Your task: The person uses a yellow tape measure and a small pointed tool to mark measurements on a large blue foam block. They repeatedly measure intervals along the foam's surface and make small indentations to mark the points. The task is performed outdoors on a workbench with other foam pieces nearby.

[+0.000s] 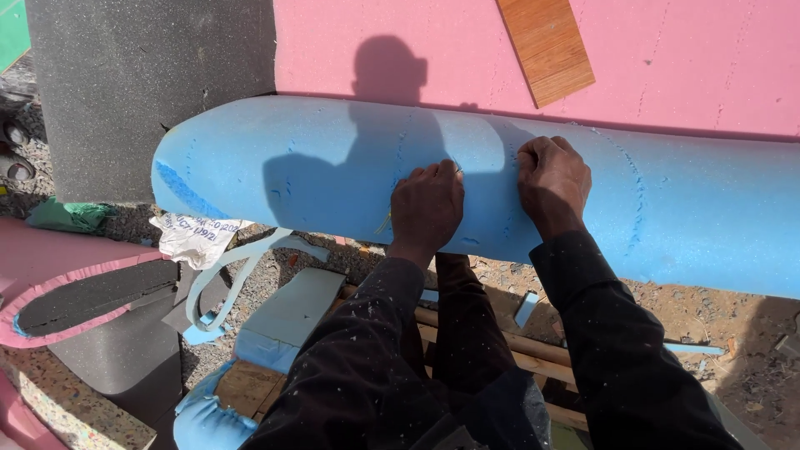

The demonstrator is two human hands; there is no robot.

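Note:
A long rolled blue foam sheet point(292, 167) lies across the view in front of me, its rounded end at the left. My left hand point(427, 207) is curled on the front of the roll near its middle, fingers bent and pressed into the foam. My right hand point(552, 182) rests just to the right of it, fingers also curled against the blue surface. Whether either hand pinches a small tool or thread is unclear. Both arms wear dark sleeves speckled with white bits.
A pink foam slab point(683, 58) lies behind the roll with a wooden board point(547, 46) on it. A grey foam block point(142, 83) stands at back left. Pink and grey foam offcuts point(75, 292), a crumpled paper point(196, 237) and a blue-grey foam piece point(287, 317) litter the gravel.

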